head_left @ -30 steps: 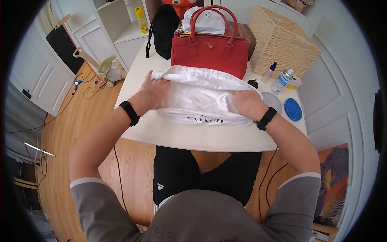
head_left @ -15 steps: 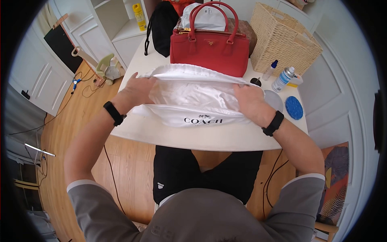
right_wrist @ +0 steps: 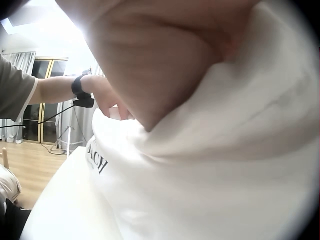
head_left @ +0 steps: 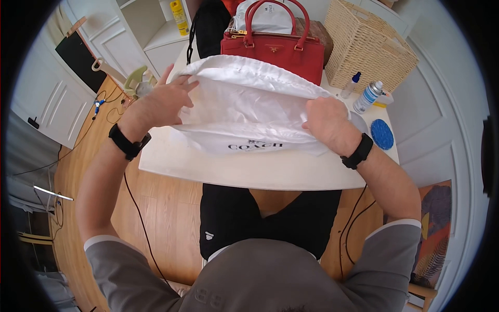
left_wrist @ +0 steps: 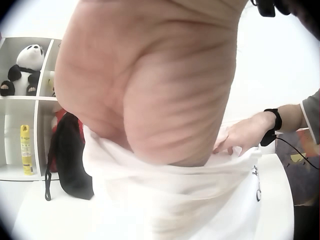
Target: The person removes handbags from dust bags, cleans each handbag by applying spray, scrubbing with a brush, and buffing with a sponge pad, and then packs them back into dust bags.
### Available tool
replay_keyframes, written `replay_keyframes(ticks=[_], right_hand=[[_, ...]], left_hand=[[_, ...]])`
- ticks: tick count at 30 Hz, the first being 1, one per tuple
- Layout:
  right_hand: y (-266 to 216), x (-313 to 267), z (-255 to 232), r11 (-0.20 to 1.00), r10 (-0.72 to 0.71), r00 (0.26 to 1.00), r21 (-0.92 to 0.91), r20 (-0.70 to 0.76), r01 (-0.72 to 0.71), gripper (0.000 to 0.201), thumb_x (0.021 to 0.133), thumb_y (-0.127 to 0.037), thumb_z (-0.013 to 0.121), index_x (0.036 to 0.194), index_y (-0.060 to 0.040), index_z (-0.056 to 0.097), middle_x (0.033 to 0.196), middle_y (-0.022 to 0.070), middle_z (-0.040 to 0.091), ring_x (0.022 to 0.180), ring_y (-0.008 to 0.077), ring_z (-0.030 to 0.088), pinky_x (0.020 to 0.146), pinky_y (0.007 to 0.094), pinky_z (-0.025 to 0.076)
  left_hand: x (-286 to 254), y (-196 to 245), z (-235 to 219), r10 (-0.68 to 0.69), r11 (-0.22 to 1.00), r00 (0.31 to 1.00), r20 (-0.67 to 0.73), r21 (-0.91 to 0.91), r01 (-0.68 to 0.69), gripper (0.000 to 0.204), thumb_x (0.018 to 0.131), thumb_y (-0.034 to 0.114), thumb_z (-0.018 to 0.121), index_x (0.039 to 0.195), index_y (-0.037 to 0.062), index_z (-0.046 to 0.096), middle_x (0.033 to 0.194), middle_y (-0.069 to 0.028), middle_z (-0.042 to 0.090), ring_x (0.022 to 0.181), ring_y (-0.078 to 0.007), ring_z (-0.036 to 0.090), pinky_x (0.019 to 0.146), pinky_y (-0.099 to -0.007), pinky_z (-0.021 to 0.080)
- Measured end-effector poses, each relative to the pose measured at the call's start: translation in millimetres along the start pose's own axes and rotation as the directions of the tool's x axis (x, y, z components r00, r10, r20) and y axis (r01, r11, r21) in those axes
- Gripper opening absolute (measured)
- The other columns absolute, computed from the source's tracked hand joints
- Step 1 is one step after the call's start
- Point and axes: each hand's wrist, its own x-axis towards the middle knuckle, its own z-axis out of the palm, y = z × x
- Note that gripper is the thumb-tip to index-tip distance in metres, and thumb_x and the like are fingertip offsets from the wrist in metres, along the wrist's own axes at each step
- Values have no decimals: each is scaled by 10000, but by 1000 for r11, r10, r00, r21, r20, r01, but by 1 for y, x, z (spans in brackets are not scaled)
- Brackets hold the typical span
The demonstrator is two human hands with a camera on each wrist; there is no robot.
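A white drawstring dust bag [head_left: 244, 106] with black COACH lettering is held spread over the table, its mouth gaping upward. At the mouth's left end, my left hand [head_left: 156, 104] has its fingers spread and reaching into the opening against the fabric. Curled round the cloth at the right end, my right hand [head_left: 328, 122] grips the edge. In the left wrist view the cloth of the bag [left_wrist: 175, 200] covers the left fingertips. The right fingertips are hidden behind fabric in the right wrist view. A red handbag [head_left: 299, 60] stands just behind the dust bag.
A woven basket [head_left: 358, 52] stands at the back right. Nearby are a spray can [head_left: 367, 98], a small blue-capped bottle [head_left: 351, 86] and a blue round pad [head_left: 382, 134]. A black pouch [head_left: 209, 36] sits at the back left. The white table's front edge [head_left: 254, 182] is close to my lap.
My left hand has moved left and up and its fingers have spread. The right hand has shifted slightly right. The dust bag's mouth is wider and its back rim higher, covering more of the red handbag.
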Motion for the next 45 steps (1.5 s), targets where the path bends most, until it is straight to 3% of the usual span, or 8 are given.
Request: replay_keyframes(ticks=[11, 15, 18, 21, 28, 34, 41, 45], right_hand=[[-7, 0, 25, 996, -80, 994, -27, 74, 82, 200, 877, -88, 703, 1052, -54, 793, 997, 165, 802, 951, 328, 790, 768, 424, 638], [-2, -6, 54, 910, -393, 912, -190, -116, 368, 263, 879, -129, 707, 1139, -88, 730, 978, 110, 779, 942, 287, 766, 868, 429, 566], [1, -7, 58, 839, -520, 849, -238, -90, 489, 346, 894, -147, 687, 1235, -92, 691, 1003, 93, 762, 1001, 272, 736, 966, 439, 484], [8, 0, 60, 881, -453, 888, -194, -80, 432, 457, 912, -165, 666, 1362, -86, 640, 1040, 99, 761, 1080, 279, 711, 1045, 455, 424], [-2, 13, 14, 941, -91, 969, -299, 228, 159, 381, 918, -178, 657, 1276, -119, 769, 1181, 94, 785, 1187, 306, 692, 1170, 527, 331], [-5, 18, 16, 937, -85, 963, -308, 255, 164, 193, 835, -174, 733, 997, -146, 834, 1015, 67, 803, 1045, 276, 742, 1044, 512, 417], [-3, 27, 34, 968, -201, 967, -118, 154, 220, 218, 882, -214, 704, 1023, -121, 843, 1055, 126, 813, 1075, 325, 753, 1133, 575, 361], [-16, 17, 30, 947, -320, 944, -9, 76, 321, 259, 813, -276, 802, 984, -82, 785, 901, 132, 769, 955, 325, 742, 1035, 536, 414]], left_hand=[[24, 12, 18, -20, 1000, 979, -203, 12, 23, 325, 851, 24, 630, 1067, 131, 848, 1642, -115, 485, 1561, -319, 354, 1344, -547, 82], [25, 0, 20, -25, 1000, 984, -175, -4, 25, 255, 880, 95, 646, 1037, 125, 845, 1521, -137, 604, 1516, -314, 424, 1338, -550, 114], [33, -8, 19, -269, 931, 954, -129, 217, 292, 195, 912, 211, 693, 988, 108, 840, 1397, -149, 684, 1464, -282, 492, 1335, -547, 122], [30, -1, -3, -448, 889, 888, 108, -54, 455, 309, 909, 365, 753, 1043, 96, 825, 1346, -159, 706, 1433, -248, 528, 1336, -544, 114], [12, 1, 40, -105, 987, 993, 51, 129, 98, 871, 734, 494, 889, 1462, 98, 619, 1566, -140, 557, 1519, -252, 438, 1338, -558, 71], [16, 2, 43, -21, 999, 983, 183, 37, 14, 926, 711, 484, 867, 1510, 115, 579, 1638, -153, 472, 1564, -273, 371, 1339, -557, 48], [26, 13, 30, 49, 999, 924, 379, -34, -39, 923, 697, 470, 876, 1514, 152, 586, 1538, -161, 579, 1491, -298, 469, 1332, -562, 97], [27, 26, 42, 106, 971, 970, 221, -235, -52, 840, 718, 458, 882, 1456, 149, 626, 1388, -145, 675, 1370, -296, 581, 1291, -521, 253]])
